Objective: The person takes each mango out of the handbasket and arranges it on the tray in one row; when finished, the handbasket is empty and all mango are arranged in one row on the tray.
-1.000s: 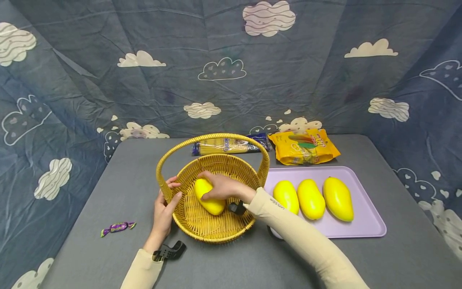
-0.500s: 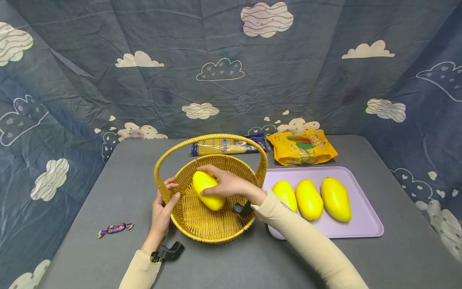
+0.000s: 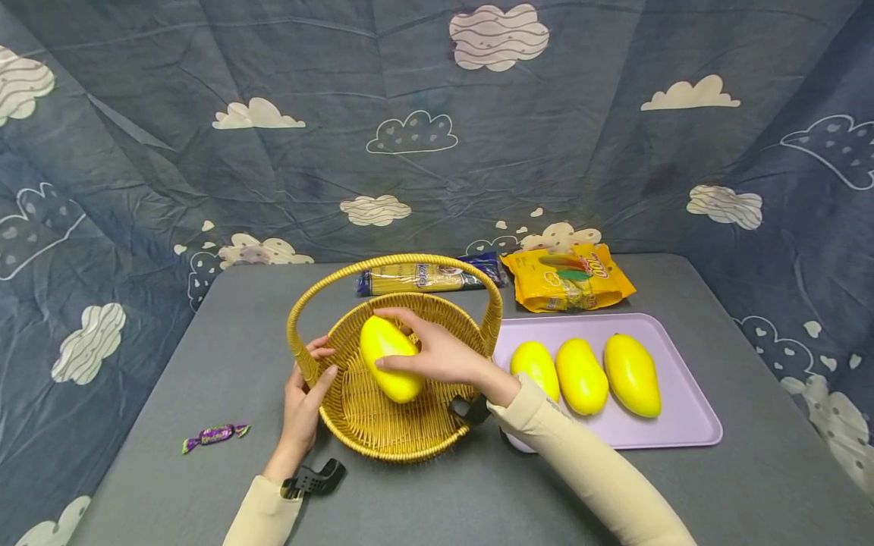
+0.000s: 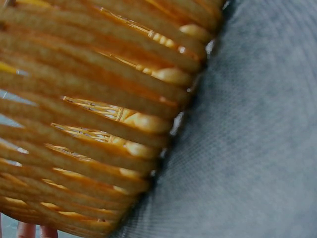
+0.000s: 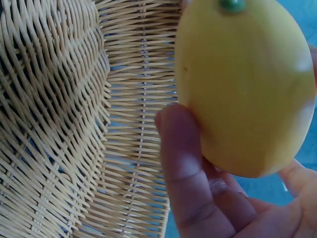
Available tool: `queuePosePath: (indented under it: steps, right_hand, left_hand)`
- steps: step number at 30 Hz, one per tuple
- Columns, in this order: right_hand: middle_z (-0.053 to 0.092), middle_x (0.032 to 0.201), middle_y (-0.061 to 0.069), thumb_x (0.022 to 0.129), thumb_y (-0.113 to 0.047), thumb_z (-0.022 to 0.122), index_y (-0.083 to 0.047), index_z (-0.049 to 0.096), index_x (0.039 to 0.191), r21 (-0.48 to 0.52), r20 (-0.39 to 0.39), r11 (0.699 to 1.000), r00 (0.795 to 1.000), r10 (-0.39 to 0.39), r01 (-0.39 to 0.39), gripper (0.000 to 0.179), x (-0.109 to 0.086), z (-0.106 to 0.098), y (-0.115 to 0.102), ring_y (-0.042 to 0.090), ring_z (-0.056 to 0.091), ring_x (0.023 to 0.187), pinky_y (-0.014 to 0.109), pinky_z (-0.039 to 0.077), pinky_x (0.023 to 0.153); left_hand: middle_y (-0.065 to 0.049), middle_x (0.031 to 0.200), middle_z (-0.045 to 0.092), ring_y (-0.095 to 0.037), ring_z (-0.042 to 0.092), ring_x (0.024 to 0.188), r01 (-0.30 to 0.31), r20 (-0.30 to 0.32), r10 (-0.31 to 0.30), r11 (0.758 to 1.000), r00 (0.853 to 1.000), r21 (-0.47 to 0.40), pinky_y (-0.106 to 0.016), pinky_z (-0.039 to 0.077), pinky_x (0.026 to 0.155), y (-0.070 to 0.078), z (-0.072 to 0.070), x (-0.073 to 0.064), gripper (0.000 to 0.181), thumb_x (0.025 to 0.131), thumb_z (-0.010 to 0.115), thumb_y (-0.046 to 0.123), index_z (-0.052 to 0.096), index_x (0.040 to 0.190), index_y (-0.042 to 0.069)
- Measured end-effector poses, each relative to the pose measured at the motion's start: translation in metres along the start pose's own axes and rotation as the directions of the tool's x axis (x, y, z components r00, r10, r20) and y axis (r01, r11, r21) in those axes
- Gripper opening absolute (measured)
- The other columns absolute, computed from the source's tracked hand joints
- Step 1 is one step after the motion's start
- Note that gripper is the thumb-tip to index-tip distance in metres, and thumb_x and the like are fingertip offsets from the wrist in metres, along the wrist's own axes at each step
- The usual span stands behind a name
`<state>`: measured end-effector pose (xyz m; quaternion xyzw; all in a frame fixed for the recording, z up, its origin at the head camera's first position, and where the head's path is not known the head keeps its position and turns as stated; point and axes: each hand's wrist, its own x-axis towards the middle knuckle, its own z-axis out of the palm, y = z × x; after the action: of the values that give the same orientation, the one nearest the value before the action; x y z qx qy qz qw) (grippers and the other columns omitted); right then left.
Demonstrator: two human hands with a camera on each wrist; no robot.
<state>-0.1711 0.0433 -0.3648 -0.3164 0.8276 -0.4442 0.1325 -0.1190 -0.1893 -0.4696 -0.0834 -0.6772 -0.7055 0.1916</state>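
Note:
My right hand [image 3: 451,355] holds a yellow mango [image 3: 389,360] over the inside of a round wicker basket [image 3: 375,432], thumb on the near side and fingers around the far side. The right wrist view shows the mango [image 5: 242,89] up close, its green stem end at the top and woven wicker beside it. At the basket's left, my left hand [image 3: 303,409] grips the rim by the foot of the tall handle, thumb laid inward. In the left wrist view the basket wall [image 4: 89,119] fills much of the picture, with fingertips [image 4: 27,230] at the lower left.
A lilac tray [image 3: 683,432] right of the basket bears three mangoes [image 3: 582,377]. Behind stand a pack of spaghetti [image 3: 423,277] and a yellow-orange snack bag [image 3: 570,279]. A purple wrapped candy [image 3: 215,435] lies at the left. A cloud-print cloth [image 3: 307,182] hangs behind the table.
My right hand has raised the mango from the basket's floor. My left hand keeps its place on the rim. The whole head view has shifted slightly.

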Motion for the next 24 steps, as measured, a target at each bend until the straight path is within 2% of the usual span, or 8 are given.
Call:
queuePosePath:
  steps: [6, 12, 19, 24]
  right_hand:
    - [0.052, 0.127, 0.002, 0.084, -0.035, 0.072, -0.028, 0.036, 0.145, 0.039, -0.072, 0.997, 0.995, -0.064, 0.067, 0.071, -0.011, -0.004, -0.004, 0.018, 0.051, 0.108, 0.033, 0.048, 0.080]
    - [0.050, 0.128, 0.002, 0.082, -0.033, 0.075, -0.036, 0.035, 0.143, 0.068, -0.126, 0.993, 0.988, -0.091, 0.100, 0.073, -0.023, -0.007, -0.008, 0.018, 0.056, 0.101, 0.032, 0.050, 0.078]
    - [0.049, 0.127, -0.002, 0.081, -0.027, 0.077, -0.034, 0.036, 0.143, 0.149, -0.146, 0.977, 0.980, -0.134, 0.155, 0.074, -0.037, -0.010, -0.011, 0.020, 0.054, 0.099, 0.038, 0.052, 0.071]
    - [0.049, 0.124, -0.006, 0.080, -0.027, 0.078, -0.037, 0.038, 0.142, 0.125, -0.174, 0.979, 0.975, -0.139, 0.162, 0.075, -0.048, -0.012, -0.013, 0.016, 0.054, 0.096, 0.036, 0.051, 0.071]
  left_hand:
    - [-0.017, 0.139, 0.042, -0.023, 0.037, 0.126, 0.001, -0.006, -0.001, 1.000, 1.000, 0.007, -0.026, 0.030, 0.099, -0.001, 0.000, 0.000, 0.027, 0.092, 0.055, -0.005, 0.052, 0.118, -0.011]
    - [-0.019, 0.138, 0.042, -0.024, 0.037, 0.126, -0.025, -0.003, 0.025, 1.000, 1.000, -0.010, -0.027, 0.029, 0.099, 0.000, 0.000, 0.000, 0.026, 0.091, 0.054, -0.006, 0.052, 0.117, -0.012]
    - [-0.020, 0.137, 0.042, -0.025, 0.038, 0.126, -0.036, 0.002, 0.036, 0.999, 0.999, -0.020, -0.027, 0.029, 0.099, -0.001, 0.001, 0.000, 0.026, 0.091, 0.054, -0.006, 0.052, 0.116, -0.012]
    - [-0.020, 0.138, 0.043, -0.025, 0.037, 0.127, -0.031, -0.001, 0.031, 0.999, 1.000, -0.016, -0.028, 0.028, 0.100, -0.001, 0.000, 0.000, 0.026, 0.091, 0.054, -0.006, 0.052, 0.117, -0.011]
